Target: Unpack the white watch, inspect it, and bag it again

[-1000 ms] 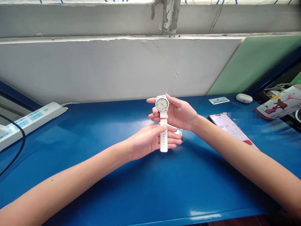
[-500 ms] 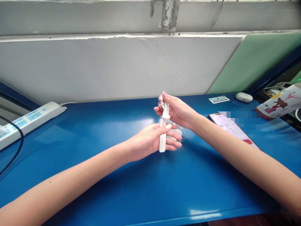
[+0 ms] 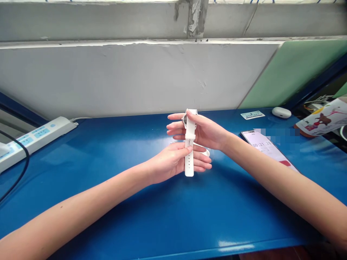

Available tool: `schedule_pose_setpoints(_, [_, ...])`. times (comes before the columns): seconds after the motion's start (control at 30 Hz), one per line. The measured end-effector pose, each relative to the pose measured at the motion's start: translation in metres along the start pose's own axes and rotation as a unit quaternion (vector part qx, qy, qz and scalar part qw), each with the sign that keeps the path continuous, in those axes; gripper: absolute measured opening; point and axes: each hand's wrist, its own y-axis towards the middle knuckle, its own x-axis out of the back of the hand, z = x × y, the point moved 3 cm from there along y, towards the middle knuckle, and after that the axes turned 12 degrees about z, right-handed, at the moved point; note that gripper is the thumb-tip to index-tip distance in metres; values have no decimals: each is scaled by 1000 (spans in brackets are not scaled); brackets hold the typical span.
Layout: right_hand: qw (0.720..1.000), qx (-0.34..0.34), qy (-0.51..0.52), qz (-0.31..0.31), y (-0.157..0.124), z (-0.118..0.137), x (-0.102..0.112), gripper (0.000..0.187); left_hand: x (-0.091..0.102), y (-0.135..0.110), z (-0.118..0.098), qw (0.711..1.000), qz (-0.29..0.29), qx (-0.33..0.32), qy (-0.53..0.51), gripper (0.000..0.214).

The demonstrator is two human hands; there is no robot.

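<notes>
Both my hands hold a white wristwatch (image 3: 191, 131) above the blue table. Its strap hangs down toward me, with a row of holes near the lower end. My left hand (image 3: 173, 159) pinches the lower strap between thumb and fingers, the fingertips stretched out behind it. My right hand (image 3: 207, 130) grips the upper part, thumb on the strap and fingers behind the watch case, which is mostly hidden. Behind my left fingers a white object (image 3: 206, 153) shows in part on the table; I cannot make out its kind.
On the blue table (image 3: 151, 224), a power strip (image 3: 35, 139) lies at the left with a black cable (image 3: 24, 169). At the right are a phone (image 3: 267, 148) showing a timer, a card (image 3: 252, 115), a white earbud case (image 3: 281, 112) and a printed paper bag (image 3: 322, 117). A wall stands behind.
The watch has turned so that the flat of its strap faces me more. My right fingers have spread out to the left behind it; my left hand has hardly moved.
</notes>
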Motion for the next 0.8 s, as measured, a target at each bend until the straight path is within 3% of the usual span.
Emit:
schedule_pose_setpoints(0.13, [1000,0,-1,-18,1,2,0,39,0,0,1,1000,2,-8,-3,27])
schedule_pose_setpoints(0.53, [998,-12,-44,30,0,2,5,33,-6,-2,6,1000,15,4,12,31])
schedule_pose_setpoints(0.8, [999,-10,-5,31,1,3,4,31,-3,-3,3,999,-43,-5,15,32])
